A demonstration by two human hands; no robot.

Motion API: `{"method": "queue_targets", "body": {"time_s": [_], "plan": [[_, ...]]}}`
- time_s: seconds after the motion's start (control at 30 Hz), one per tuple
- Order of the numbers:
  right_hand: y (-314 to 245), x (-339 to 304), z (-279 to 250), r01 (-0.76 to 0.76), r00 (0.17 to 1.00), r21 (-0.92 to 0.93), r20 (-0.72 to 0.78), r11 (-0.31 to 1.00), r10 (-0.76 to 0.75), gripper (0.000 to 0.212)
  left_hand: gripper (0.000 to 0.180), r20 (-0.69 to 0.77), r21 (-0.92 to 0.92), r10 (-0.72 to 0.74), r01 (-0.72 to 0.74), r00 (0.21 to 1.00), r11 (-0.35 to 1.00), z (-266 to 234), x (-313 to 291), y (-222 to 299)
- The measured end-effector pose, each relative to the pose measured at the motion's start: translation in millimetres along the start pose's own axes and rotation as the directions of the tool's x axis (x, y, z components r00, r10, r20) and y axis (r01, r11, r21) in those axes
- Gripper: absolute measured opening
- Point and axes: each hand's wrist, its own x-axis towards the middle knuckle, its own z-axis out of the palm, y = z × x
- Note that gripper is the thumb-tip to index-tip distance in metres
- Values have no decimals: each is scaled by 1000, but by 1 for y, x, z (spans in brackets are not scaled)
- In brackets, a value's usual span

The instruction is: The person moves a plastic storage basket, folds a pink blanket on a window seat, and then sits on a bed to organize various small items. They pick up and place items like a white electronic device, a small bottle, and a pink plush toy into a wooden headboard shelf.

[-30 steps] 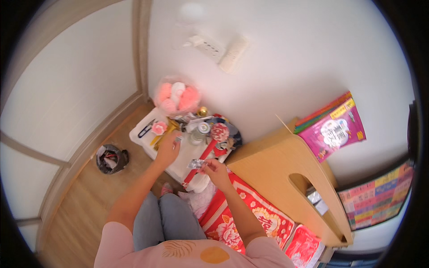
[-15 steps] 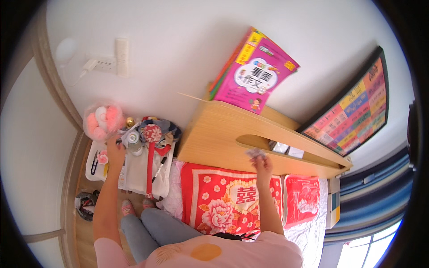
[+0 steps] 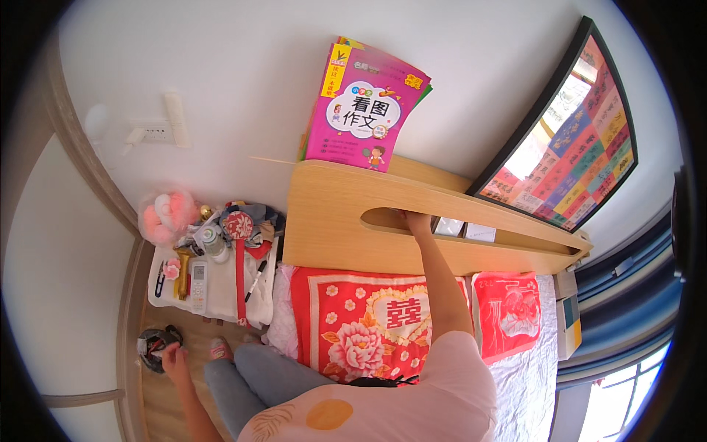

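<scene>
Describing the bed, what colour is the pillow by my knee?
Red pillow with pink flowers, in the head view.

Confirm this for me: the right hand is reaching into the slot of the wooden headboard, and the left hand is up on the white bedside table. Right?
Not quite. The right hand does reach into the slot of the wooden headboard, but the left hand is not on the white bedside table; the head view shows it lower down, beside the small dark bin on the floor.

open headboard slot (image 3: 390, 219), cluttered bedside table (image 3: 221, 291)
</scene>
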Motion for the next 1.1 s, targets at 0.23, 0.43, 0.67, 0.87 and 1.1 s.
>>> {"method": "queue_targets", "body": {"time_s": [0.23, 0.43, 0.67, 0.87, 1.1], "plan": [[4, 0, 6, -34, 997, -254, -80, 966, 14, 9, 11, -222, 7, -209, 216, 952, 976, -51, -79, -7], [32, 13, -1, 173, 964, -719, -15, 673, -264, 31, 11, -204, -59, -251, 244, 946, 968, -35, -95, 2], [-40, -50, 6, 36, 965, -288, -240, 957, -109, 18, 10, -146, 73, -161, 173, 976, 982, -15, -76, 30], [-158, -149, 122, -61, 780, -12, 623, 998, 56, 11, 11, 75, 80, 34, -40, 997, 996, 42, 2, 43], [-215, -94, 331, 202, 736, 263, 594, 943, -323, 12, 21, 203, 286, 265, -316, 943, 905, 153, 132, 61]]}}
